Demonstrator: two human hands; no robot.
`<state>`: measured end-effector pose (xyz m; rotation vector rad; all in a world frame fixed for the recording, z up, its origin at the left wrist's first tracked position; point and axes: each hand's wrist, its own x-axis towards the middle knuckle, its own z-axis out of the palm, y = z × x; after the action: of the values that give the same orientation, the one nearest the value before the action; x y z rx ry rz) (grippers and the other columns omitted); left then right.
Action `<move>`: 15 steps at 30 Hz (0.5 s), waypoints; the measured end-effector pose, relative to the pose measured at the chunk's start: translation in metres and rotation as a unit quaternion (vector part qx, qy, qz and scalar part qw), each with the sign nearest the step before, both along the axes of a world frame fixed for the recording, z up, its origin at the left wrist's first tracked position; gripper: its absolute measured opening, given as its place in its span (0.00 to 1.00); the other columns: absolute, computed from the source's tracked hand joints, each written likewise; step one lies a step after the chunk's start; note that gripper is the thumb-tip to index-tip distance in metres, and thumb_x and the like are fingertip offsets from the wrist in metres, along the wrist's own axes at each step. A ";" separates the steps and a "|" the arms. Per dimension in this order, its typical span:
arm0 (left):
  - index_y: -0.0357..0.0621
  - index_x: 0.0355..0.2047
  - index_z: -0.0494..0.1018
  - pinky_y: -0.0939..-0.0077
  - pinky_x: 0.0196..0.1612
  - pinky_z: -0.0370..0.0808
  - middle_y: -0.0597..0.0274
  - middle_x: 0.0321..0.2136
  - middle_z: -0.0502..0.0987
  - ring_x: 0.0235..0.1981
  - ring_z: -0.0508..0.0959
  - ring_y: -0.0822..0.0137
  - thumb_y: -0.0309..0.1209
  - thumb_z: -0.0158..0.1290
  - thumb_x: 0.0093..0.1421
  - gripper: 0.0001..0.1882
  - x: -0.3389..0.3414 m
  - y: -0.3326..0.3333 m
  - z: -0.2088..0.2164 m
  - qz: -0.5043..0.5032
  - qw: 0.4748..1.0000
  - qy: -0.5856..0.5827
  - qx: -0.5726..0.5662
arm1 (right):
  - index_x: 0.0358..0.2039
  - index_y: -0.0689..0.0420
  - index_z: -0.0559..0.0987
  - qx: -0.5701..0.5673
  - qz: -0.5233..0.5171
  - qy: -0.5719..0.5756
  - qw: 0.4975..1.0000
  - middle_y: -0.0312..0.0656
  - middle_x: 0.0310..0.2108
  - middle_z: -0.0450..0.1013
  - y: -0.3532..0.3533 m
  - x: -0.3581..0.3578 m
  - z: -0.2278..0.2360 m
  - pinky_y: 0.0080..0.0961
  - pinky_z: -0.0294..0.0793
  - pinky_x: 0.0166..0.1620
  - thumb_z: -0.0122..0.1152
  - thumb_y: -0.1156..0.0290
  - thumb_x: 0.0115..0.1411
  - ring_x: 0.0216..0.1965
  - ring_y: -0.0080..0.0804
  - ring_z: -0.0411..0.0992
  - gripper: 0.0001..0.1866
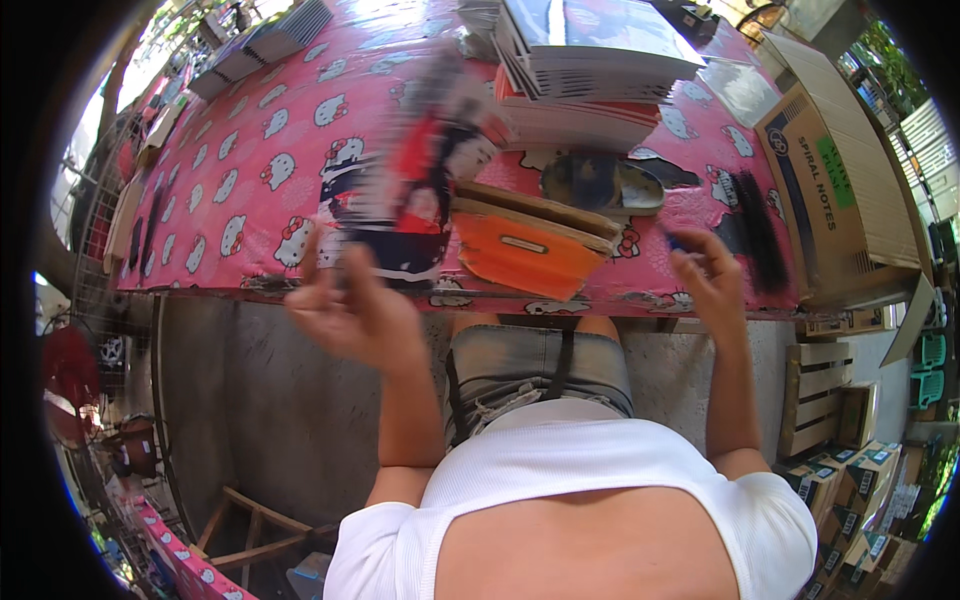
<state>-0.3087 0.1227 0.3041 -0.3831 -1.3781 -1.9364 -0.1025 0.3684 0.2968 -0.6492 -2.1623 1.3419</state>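
"Blur softens the left hand (pixel 360 310). Is it holding anything?"

"I can't tell. Thumb and fingers stand apart at the lower left corner of the notebook (pixel 428 185), near the front of the pink worktop (pixel 215 150), but a firm grip doesn't show."

"And the right hand (pixel 712 268)?"

"Half curled, fingertips close together by a small blue thing (pixel 674 242). Whether they pinch it, I can't tell."

"What could go wrong?"

"With a loose left grip, the notebook could slip over the front edge. A swing to the right could knock the orange block (pixel 525 264) just beside it. A bump could slide the top books off the rear stack (pixel 600 75), whose edges are uneven."

"Counts?"

"One notebook by the left hand, one block, one dish (pixel 643 190) behind it. Two stacks: the rear one, and another (pixel 265 50) at the far left; their books I can't count. One open carton (pixel 805 165) at the right, beside black coils (pixel 762 235) too blurred to number. Lower right, more boxes (pixel 850 490) overlap too much to count."
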 end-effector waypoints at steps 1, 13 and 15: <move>0.43 0.29 0.63 0.81 0.28 0.69 0.52 0.36 0.77 0.27 0.72 0.75 0.28 0.58 0.57 0.13 -0.020 -0.014 -0.008 0.039 0.997 -0.059 0.032 | 0.44 0.60 0.76 0.103 -0.043 -0.058 0.992 0.43 0.37 0.76 0.021 0.004 -0.014 0.26 0.72 0.43 0.65 0.64 0.55 0.39 0.31 0.74 0.19; 0.34 0.41 0.65 0.63 0.53 0.63 0.43 0.50 0.66 0.49 0.69 0.53 0.23 0.58 0.51 0.19 -0.108 -0.047 -0.094 0.331 0.887 -0.160 -0.280 | 0.42 0.51 0.77 0.590 -0.084 0.138 0.791 0.42 0.46 0.71 0.044 -0.166 0.068 0.35 0.63 0.53 0.69 0.61 0.47 0.50 0.41 0.67 0.21; 0.37 0.45 0.64 0.61 0.57 0.59 0.45 0.52 0.63 0.53 0.66 0.52 0.25 0.59 0.50 0.23 -0.088 -0.020 -0.055 0.424 0.835 -0.053 -0.346 | 0.42 0.50 0.78 0.624 -0.108 0.121 0.764 0.40 0.43 0.72 0.050 -0.192 0.081 0.33 0.65 0.51 0.69 0.63 0.46 0.48 0.38 0.68 0.21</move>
<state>-0.3964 0.1023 0.2494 0.0419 -1.8752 -0.7082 -0.2944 0.4186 0.3779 -0.1217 -2.0858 -0.2864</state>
